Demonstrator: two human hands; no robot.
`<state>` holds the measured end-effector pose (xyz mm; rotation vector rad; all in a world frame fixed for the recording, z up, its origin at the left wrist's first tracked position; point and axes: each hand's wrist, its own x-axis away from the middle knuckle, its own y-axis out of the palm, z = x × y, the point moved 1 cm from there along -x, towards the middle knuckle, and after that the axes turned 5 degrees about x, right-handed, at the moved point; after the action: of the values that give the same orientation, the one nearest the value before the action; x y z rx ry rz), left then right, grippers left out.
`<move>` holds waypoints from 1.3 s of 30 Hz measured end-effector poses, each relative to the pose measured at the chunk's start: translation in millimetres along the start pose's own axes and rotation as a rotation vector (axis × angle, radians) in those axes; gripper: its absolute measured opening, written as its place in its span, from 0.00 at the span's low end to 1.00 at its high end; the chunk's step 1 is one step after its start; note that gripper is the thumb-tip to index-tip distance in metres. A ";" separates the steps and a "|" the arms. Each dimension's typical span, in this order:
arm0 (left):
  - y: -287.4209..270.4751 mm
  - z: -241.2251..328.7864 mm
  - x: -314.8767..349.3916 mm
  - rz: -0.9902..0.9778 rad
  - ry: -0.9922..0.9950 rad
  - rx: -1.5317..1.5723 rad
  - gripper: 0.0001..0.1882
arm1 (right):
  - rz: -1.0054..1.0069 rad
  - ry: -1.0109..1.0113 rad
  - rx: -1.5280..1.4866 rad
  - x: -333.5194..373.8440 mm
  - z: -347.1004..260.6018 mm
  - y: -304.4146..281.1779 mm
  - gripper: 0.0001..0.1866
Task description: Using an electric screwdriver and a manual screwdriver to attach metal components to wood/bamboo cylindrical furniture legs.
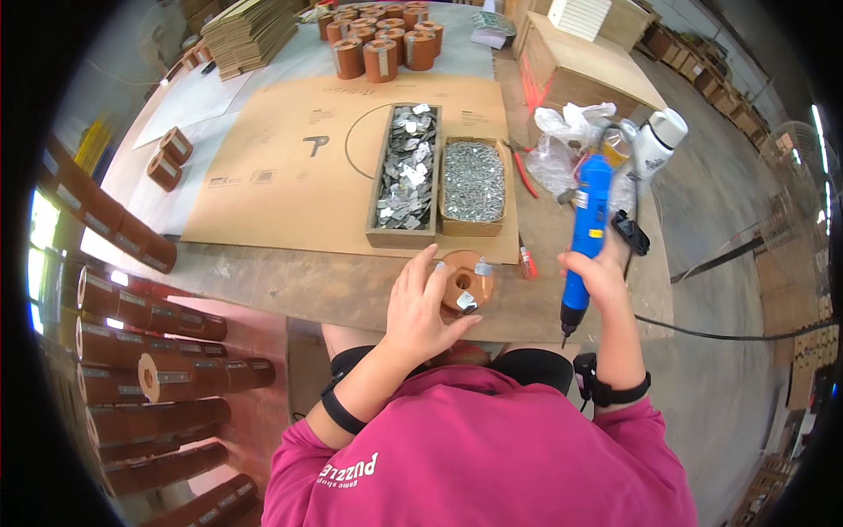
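Observation:
My left hand [421,303] curves around the left side of a brown cylinder [460,272] at the table's near edge, fingers on its far side and thumb on its near side. The cylinder has a round hole in its top, and small metal plates sit at its rim. In my right hand [597,263] is a blue electric screwdriver [592,206], held upright with its bit pointing down, to the right of the cylinder and apart from it. A wooden box of flat metal plates [407,167] and a cardboard box of screws [473,180] stand just beyond the cylinder.
A red-handled screwdriver [527,263] and red-handled pliers [525,171] lie right of the boxes. Plastic bags [562,145] and a white bottle [660,136] stand farther right. Several brown cylinders [382,57] are grouped at the back. Rows of cylinders [149,312] lie at left. A black cable [729,334] trails right.

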<state>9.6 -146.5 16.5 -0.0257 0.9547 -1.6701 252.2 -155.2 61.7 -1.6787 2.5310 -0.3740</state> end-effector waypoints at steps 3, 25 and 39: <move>10.5 0.6 -1.3 -0.047 0.072 -0.066 0.28 | -0.061 0.058 0.306 -40.0 45.8 -15.7 0.35; -7.0 -10.7 7.1 -0.036 -0.064 0.018 0.16 | -0.221 -0.323 1.171 -0.1 83.8 38.9 0.28; -27.6 -8.0 30.8 -0.025 0.193 -0.229 0.18 | -0.082 -0.343 0.515 22.1 11.8 31.2 0.11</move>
<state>-27.2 -166.9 13.6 -0.0309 1.2934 -1.5990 217.9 -165.7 44.1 -1.4920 1.9171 -0.6191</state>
